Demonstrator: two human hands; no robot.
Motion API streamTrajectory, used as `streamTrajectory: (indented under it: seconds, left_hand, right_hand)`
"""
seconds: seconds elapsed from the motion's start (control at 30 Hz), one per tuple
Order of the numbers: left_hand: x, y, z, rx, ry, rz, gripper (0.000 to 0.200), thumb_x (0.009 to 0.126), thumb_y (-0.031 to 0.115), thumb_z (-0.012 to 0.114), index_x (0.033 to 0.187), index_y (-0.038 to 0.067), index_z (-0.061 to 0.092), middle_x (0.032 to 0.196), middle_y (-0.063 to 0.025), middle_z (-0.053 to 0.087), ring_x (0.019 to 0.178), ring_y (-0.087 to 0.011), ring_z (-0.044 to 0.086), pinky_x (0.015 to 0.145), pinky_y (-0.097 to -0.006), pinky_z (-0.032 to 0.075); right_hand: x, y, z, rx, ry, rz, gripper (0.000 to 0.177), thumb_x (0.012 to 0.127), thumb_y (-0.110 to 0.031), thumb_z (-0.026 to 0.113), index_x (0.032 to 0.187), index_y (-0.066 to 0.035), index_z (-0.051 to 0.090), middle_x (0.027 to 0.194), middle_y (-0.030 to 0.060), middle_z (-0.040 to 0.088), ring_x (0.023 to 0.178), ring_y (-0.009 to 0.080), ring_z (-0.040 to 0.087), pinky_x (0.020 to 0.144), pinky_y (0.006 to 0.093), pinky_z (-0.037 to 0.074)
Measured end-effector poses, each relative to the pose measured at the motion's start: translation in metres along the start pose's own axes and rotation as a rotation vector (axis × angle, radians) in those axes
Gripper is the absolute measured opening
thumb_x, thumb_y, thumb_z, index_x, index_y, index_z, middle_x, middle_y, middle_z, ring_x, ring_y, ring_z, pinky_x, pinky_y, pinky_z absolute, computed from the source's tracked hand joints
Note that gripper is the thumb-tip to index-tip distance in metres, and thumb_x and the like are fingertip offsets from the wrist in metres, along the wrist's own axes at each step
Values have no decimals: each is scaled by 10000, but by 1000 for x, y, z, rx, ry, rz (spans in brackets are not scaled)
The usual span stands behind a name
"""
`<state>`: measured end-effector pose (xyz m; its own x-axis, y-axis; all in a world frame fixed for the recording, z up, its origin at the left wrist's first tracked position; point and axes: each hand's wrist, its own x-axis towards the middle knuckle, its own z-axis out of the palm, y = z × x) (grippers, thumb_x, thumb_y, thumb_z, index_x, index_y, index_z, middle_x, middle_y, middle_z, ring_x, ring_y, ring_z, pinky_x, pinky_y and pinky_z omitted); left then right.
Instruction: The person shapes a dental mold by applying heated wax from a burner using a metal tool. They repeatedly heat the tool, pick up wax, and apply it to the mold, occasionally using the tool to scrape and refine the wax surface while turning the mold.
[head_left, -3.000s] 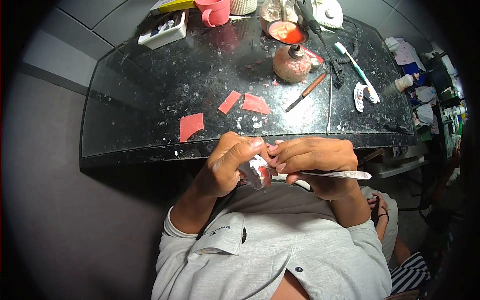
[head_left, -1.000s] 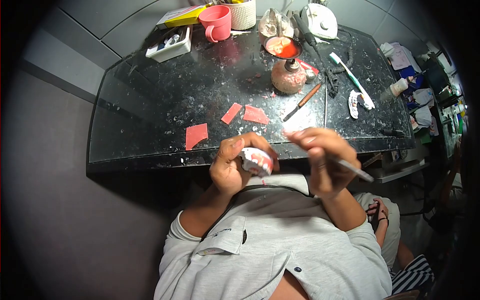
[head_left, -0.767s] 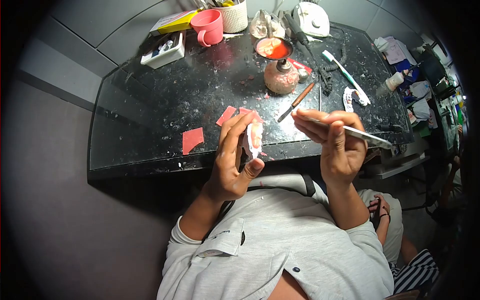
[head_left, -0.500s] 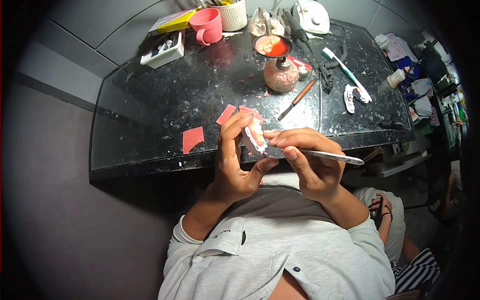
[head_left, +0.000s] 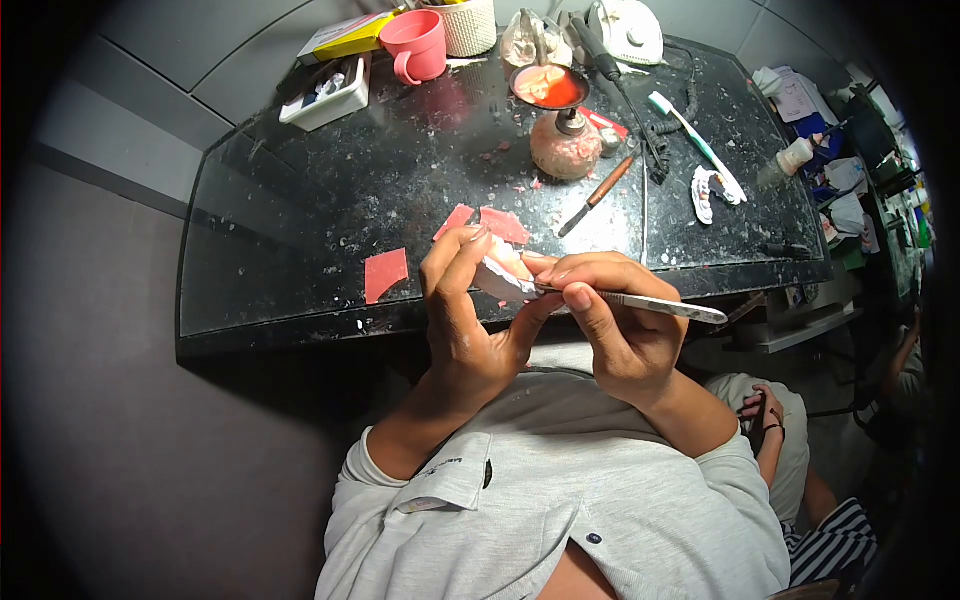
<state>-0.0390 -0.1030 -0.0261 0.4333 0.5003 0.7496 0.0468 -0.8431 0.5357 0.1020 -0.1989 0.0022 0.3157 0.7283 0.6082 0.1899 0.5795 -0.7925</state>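
Note:
My left hand grips a dental cast with pink wax on it, fingers over its far side and thumb below. Between the thumb and fingers of my right hand is a slim metal wax carver, its handle pointing right. The carver's tip meets the near right edge of the cast; my fingers partly hide the contact. Just beyond the cast lie pink wax pieces, and another wax sheet rests left of my left hand.
A spirit burner stands under a pan of melted red wax. Right of it lie a wooden-handled wax knife, a toothbrush and another cast. A pink mug and white tray sit at the back. Another person's hand is at right.
My left hand has tilted the cast so its white side wall shows more. The carver has stayed at its edge, with my right hand nearly in the same place.

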Motion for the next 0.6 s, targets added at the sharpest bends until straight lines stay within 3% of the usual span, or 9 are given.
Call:
streamTrajectory:
  seconds: [0.23,0.6]
  left_hand:
    - [6,4,-2,99,4,95,729,807,221,843,1337,-65,431,1271,-256,483,1149,-365,546,938,-419,478]
    - [6,6,-1,57,8,58,712,808,202,843,1332,-70,443,1264,-255,495,1131,-365,562,936,-419,483]
  right_hand:
    - [2,-2,-2,-47,-1,-15,109,944,60,612,1030,91,671,1036,204,707,1005,269,708,857,321,570]
    - [0,0,-1,-2,6,8,109,946,51,614,1026,92,675,1032,207,712,982,249,710,840,310,574]
